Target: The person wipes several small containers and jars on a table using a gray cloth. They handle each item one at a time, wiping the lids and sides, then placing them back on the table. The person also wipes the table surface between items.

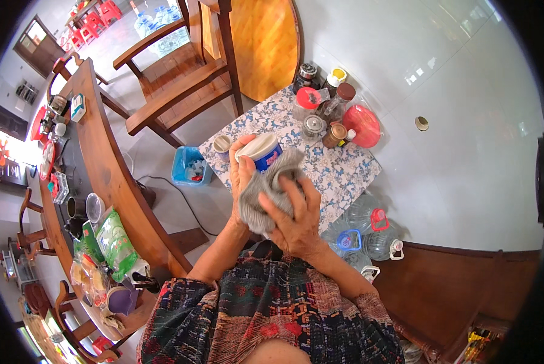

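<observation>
At far left, a long wooden tabletop (129, 200), bearing a green-and-white plastic bag (115, 242), a clear plastic cup (94, 207) and other household items. Toward the top, beside it, a wooden armchair (178, 112); below the chair, on the floor, a small blue bin (184, 167) with scraps inside.

Near the centre, a smaller tabletop (344, 173) with a blue floral pattern, and near its left corner a short round tin (221, 144). Just right of the tin, above the smaller tabletop, holds a tilted blue tub (266, 159) with a white top in the left hand (240, 182), fingers curled around its side, tips partly hidden. Against the tub, holds a bunched grey cloth (256, 200) in the right hand (299, 221), fingers bent, a little spread and closed on the fabric.

Farther right, along the smaller tabletop's far side, a tight cluster of lidded jars (314, 125) beside a red round object (363, 125). Below these, beside the smaller tabletop, large clear plastic jugs (360, 212) with red, blue and white handles. At lower right, dark wooden furniture (447, 276).
</observation>
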### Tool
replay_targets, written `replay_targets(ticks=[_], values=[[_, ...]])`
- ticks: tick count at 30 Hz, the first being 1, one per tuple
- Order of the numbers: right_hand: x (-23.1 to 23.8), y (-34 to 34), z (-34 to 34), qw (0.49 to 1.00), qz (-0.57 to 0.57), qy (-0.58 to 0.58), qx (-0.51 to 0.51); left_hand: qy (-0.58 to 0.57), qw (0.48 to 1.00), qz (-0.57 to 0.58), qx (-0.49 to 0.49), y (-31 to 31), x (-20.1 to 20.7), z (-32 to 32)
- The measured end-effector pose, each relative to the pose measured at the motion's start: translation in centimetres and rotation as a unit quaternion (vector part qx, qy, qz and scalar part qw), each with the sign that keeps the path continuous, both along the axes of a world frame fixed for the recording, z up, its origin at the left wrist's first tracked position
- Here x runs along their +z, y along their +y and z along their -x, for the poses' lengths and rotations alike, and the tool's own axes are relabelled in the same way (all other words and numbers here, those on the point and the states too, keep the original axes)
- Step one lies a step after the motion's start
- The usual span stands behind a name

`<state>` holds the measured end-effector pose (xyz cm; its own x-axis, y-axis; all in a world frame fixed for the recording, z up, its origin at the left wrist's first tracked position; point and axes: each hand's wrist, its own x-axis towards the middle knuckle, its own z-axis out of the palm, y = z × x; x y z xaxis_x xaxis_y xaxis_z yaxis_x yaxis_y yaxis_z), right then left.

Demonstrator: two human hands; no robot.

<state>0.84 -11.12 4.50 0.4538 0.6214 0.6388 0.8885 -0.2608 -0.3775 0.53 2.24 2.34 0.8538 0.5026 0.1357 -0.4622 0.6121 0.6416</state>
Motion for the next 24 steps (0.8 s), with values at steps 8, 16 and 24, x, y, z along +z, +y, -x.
replay_targets(ticks=[8, 16, 24], values=[[1.1, 2.3, -3.7, 0.929, -0.157, 0.333, 0.036, 0.073, 0.980, -0.156, 0.103, -0.1, 1.8, 0.9], [-2.6, 1.7, -3.0, 0.416, -0.366, 0.813, 0.181, 0.016, 0.975, -0.167, 0.147, -0.3, 2.5, 0.9], [-4.3, 0.8, -1.8, 0.622, -0.427, 0.655, 0.030, 0.068, 0.980, -0.139, 0.123, -1.9, 1.5, 0.9]])
